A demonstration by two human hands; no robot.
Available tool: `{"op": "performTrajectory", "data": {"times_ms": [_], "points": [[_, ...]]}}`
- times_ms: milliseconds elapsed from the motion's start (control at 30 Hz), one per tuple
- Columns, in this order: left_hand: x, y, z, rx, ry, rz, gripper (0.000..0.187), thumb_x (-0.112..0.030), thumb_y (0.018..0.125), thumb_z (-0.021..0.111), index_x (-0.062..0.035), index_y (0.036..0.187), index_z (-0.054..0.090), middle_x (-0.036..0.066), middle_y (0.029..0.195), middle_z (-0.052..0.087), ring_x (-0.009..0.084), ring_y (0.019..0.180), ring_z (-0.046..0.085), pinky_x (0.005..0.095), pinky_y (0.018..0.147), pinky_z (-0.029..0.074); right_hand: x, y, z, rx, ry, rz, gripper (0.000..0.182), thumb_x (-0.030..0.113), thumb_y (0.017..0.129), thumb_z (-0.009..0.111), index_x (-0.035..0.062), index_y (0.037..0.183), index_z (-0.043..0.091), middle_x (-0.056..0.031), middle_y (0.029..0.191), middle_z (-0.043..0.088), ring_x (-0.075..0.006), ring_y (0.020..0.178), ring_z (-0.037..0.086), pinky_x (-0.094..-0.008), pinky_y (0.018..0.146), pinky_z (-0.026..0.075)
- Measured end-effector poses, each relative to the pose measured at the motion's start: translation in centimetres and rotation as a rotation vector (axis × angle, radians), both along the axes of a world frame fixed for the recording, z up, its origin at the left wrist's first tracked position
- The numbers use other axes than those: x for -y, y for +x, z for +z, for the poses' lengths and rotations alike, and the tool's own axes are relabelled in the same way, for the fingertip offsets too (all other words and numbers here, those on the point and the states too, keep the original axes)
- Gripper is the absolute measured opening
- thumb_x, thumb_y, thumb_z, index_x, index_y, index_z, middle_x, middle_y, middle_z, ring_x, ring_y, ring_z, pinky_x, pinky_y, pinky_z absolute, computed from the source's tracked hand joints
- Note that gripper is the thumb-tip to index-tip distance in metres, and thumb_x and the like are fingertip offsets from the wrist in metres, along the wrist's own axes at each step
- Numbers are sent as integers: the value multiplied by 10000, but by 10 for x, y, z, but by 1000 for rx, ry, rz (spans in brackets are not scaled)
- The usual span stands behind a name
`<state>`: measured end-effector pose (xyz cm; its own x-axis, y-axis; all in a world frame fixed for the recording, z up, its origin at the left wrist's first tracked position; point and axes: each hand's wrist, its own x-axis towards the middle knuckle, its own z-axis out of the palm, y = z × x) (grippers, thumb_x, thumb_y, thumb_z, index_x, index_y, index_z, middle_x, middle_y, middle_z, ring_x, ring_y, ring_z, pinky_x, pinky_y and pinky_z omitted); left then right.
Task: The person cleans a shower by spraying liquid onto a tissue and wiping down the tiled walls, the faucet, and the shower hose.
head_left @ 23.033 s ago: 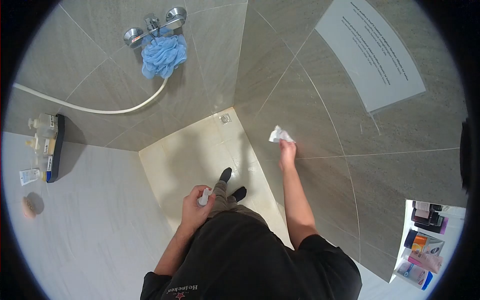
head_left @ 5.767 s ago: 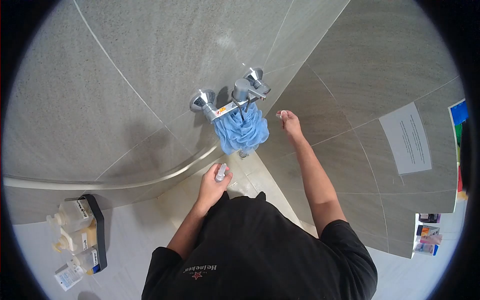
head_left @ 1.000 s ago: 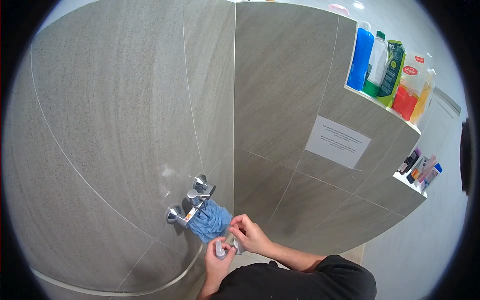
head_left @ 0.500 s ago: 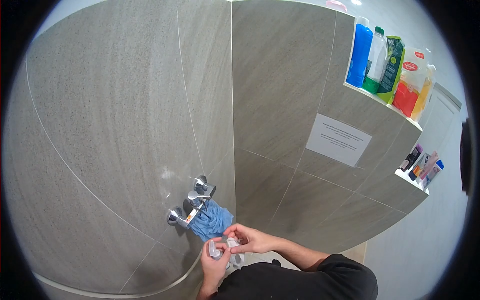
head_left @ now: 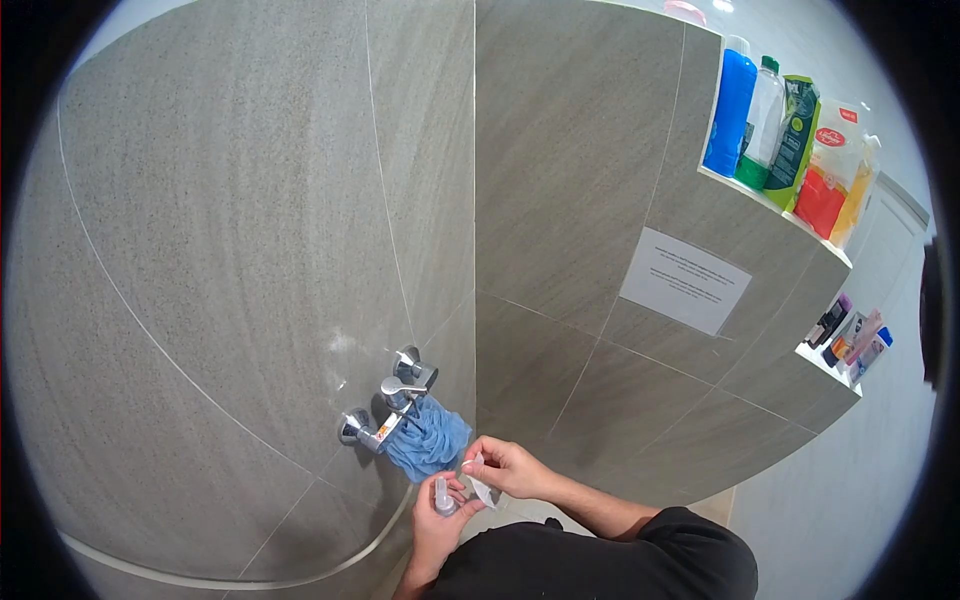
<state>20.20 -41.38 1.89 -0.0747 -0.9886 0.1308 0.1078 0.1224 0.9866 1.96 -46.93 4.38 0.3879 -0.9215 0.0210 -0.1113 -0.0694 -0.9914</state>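
In the head view, my left hand (head_left: 434, 530) is closed around a small clear plastic bottle (head_left: 443, 496) with a narrow top, held low in front of my body. My right hand (head_left: 513, 471) pinches a thin white piece (head_left: 483, 488), like a tissue or wipe, by its upper end. The lower end of this white piece reaches the left thumb. Just beyond both hands, a blue mesh bath puff (head_left: 432, 442) hangs from the chrome shower mixer tap (head_left: 402, 392) on the wall.
A pale shower hose (head_left: 350, 562) curves along the lower left wall. On the right, an upper ledge carries a blue bottle (head_left: 730, 112), a green-capped clear bottle (head_left: 763, 125) and refill pouches (head_left: 825, 180). Several tubes (head_left: 855, 338) stand on a lower ledge. A printed sheet (head_left: 685, 280) is on the wall.
My hands have drawn slightly apart, and the white piece, bunched between the fingers before, now hangs flatter from my right hand. The view has shifted slightly.
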Motion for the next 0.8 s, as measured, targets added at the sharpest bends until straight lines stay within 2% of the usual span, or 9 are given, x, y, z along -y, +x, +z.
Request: {"op": "performTrajectory", "data": {"times_ms": [67,233,300,400,433,500,633,733,800], "points": [[1,-2,-4,-102,-74,-46,575,46,735,834,8,1213,516,65,985,629,121,839,633,263,754,538,-5,2,11,-62,-44,-6,225,249,949,696,48,994,607,4,778,628,-60,707,539,-264,604,442],[-2,-5,3,-132,18,-25,513,62,774,784,4,1209,518,75,998,640,127,859,636,275,768,536,-6,3,12,-132,-199,-18,252,265,942,704,50,925,574,-27,820,651,-75,719,561,-281,599,450],[-1,-6,3,-116,57,-1,490,67,786,768,3,1205,521,76,998,644,126,862,634,273,772,531,-4,1,11,-83,-210,24,221,156,935,714,60,892,519,-7,880,626,-60,795,546,-227,692,445],[-2,-3,11,-128,80,65,459,72,795,745,3,1193,526,67,972,644,123,858,632,265,764,520,-1,-2,4,149,-238,117,243,159,935,713,73,871,495,-17,916,651,-68,809,557,-257,670,450],[-2,0,10,-112,64,83,451,53,806,750,1,1198,534,56,972,636,113,859,619,258,762,510,0,-5,2,149,-236,116,243,159,935,713,73,871,495,-17,916,651,-68,809,557,-257,670,450],[-3,2,10,-96,53,98,444,34,816,755,-1,1204,542,44,972,629,102,860,606,251,760,500,-2,-11,-1,188,23,167,245,123,935,710,79,882,475,3,919,625,-68,859,558,-252,735,457],[-5,2,16,-150,58,68,429,43,823,742,1,1202,544,36,965,627,77,838,582,234,731,486,-6,-10,5,201,103,164,240,161,929,728,70,949,506,23,904,598,-71,851,553,-264,753,463],[-7,3,20,-127,50,59,423,48,825,736,0,1199,545,30,961,622,65,825,569,220,715,476,-8,-10,17,132,20,150,237,173,912,748,57,1017,569,22,905,606,-73,837,550,-259,750,459],[-6,5,21,-86,39,66,420,49,827,734,-2,1198,545,28,958,618,60,817,563,215,707,470,-3,-22,13,-113,50,256,237,172,901,758,50,1055,625,22,896,625,-70,832,553,-249,742,455]]}}
